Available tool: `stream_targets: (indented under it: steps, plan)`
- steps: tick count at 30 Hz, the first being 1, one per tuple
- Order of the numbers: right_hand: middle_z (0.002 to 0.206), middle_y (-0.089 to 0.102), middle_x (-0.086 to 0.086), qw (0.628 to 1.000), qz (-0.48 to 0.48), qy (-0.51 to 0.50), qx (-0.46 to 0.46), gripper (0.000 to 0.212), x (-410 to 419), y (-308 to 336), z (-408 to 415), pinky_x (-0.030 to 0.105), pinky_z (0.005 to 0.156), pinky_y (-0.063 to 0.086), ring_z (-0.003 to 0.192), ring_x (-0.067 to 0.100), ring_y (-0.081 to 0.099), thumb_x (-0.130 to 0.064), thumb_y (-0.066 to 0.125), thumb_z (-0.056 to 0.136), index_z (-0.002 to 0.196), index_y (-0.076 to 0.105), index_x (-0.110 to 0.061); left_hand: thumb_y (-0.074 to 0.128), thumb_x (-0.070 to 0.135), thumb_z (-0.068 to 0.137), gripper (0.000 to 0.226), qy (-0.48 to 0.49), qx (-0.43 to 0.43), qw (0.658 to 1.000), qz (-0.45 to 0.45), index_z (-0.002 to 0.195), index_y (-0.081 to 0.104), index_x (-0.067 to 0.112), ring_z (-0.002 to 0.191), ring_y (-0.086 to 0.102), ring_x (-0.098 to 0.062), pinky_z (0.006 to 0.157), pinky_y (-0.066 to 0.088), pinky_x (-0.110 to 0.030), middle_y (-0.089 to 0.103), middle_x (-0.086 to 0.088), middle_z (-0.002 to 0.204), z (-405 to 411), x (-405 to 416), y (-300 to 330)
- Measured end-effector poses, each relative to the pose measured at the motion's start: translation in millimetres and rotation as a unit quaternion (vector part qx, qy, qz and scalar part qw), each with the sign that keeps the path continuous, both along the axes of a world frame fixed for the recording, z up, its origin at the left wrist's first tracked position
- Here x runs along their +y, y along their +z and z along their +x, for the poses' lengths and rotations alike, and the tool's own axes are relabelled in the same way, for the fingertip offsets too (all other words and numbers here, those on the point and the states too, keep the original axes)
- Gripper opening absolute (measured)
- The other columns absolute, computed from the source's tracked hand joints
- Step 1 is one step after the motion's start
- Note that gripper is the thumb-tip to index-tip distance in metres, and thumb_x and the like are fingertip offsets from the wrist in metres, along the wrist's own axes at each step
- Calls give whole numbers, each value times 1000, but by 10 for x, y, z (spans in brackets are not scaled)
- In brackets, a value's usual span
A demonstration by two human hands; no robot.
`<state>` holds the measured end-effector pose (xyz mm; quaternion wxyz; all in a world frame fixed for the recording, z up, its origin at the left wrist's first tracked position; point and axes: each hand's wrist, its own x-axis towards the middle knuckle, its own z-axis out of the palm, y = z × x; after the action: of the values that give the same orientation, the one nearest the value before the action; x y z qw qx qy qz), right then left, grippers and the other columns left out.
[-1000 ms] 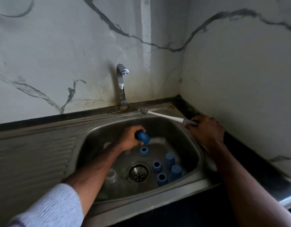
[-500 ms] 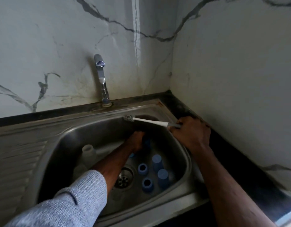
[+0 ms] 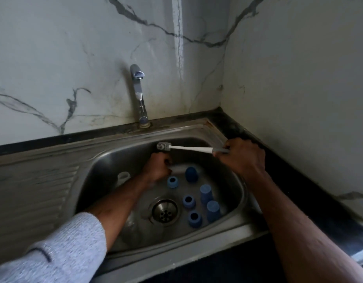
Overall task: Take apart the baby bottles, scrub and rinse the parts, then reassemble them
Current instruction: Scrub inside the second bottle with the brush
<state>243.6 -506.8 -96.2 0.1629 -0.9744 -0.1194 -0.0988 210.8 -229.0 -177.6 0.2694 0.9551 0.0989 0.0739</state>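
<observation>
My right hand [image 3: 242,160] grips the grey handle of a white bottle brush [image 3: 188,148]. Its grey head [image 3: 163,146] hovers over the back of the steel sink [image 3: 107,156]. My left hand [image 3: 158,168] is down in the basin with its fingers curled round a pale, clear part [image 3: 177,167], which is blurred. A blue domed cap [image 3: 190,174] stands just right of that hand. Three blue rings [image 3: 172,182] [image 3: 188,201] [image 3: 194,219] and two more blue caps [image 3: 206,194] [image 3: 213,211] sit around the drain [image 3: 165,212]. A clear bottle [image 3: 123,177] lies left of my arm.
A chrome tap [image 3: 138,92] rises behind the basin, with no water running. The ribbed drainboard [image 3: 33,186] stretches to the left. Marble walls meet in a corner at the back right, above a dark counter strip [image 3: 298,174].
My left hand has set the blue domed cap down in the basin and now curls round a pale part. The brush has stayed raised in my right hand.
</observation>
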Motion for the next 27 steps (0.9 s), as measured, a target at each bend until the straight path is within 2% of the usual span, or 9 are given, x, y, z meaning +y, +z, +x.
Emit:
stream_targets:
  steps: [3, 6, 8, 11, 13, 16, 19, 23, 27]
  plan:
    - [108, 71, 1, 1000, 13, 21, 9, 62, 29, 48, -84, 37, 84, 52, 101, 28, 67, -81, 58, 71, 109, 70, -34, 86, 7, 70, 26, 26, -31, 999, 8, 90, 73, 15, 76, 66, -14, 70, 50, -23, 68, 2, 80, -415, 271, 216]
    - [105, 71, 0, 998, 12, 55, 16, 53, 85, 91, -206, 36, 83, 54, 96, 26, 67, -77, 61, 74, 108, 69, -36, 87, 24, 69, 22, 28, -51, 997, 54, 83, 70, 25, 70, 66, -10, 65, 51, -21, 69, 10, 73, -914, 570, 413]
    - [109, 71, -1, 996, 1, 85, 22, 45, 119, 115, -293, 38, 85, 55, 97, 24, 67, -70, 64, 79, 111, 67, -38, 83, 13, 71, 19, 18, -33, 995, 87, 85, 73, 22, 71, 66, -9, 66, 50, -19, 71, 8, 76, -1191, 693, 481]
    - [112, 69, -3, 992, -24, 121, 19, 37, 182, 124, -439, 38, 87, 54, 102, 21, 64, -62, 67, 84, 112, 68, -38, 65, -5, 70, 33, -21, -21, 991, 127, 88, 76, 20, 87, 71, -14, 78, 56, -29, 75, 5, 88, -1509, 784, 482]
    - [110, 70, -4, 989, -58, 135, 2, 34, 216, 119, -527, 35, 84, 53, 100, 19, 64, -61, 65, 86, 111, 68, -38, 64, -8, 72, 37, -24, 32, 988, 149, 99, 76, 15, 95, 69, -19, 84, 54, -30, 75, -2, 99, -1647, 800, 439]
    - [103, 69, -5, 985, -87, 151, -10, 31, 225, 93, -598, 35, 81, 52, 90, 15, 61, -61, 62, 88, 108, 65, -38, 78, 6, 74, 47, -15, 100, 977, 188, 118, 69, 20, 104, 65, -18, 89, 50, -25, 70, -1, 114, -1711, 760, 390]
    - [100, 68, -6, 982, -107, 157, -19, 29, 236, 84, -623, 31, 76, 47, 83, 12, 56, -61, 61, 89, 108, 65, -39, 87, 27, 70, 67, -9, 143, 960, 239, 131, 60, 28, 111, 63, -23, 93, 52, -32, 64, -3, 126, -1706, 687, 384]
    - [95, 66, -9, 981, -107, 161, -16, 26, 277, 57, -599, 32, 75, 48, 82, 11, 58, -60, 61, 89, 104, 65, -39, 83, 40, 74, 60, -15, 153, 932, 329, 128, 60, 28, 112, 65, -26, 90, 54, -36, 63, -3, 128, -1641, 617, 317]
    - [92, 63, -10, 980, -109, 168, -13, 22, 313, 35, -570, 31, 72, 43, 80, 9, 55, -59, 62, 89, 100, 61, -40, 83, 32, 76, 43, -10, 166, 926, 339, 113, 65, 19, 108, 67, -24, 85, 53, -34, 67, -2, 121, -1590, 598, 284]
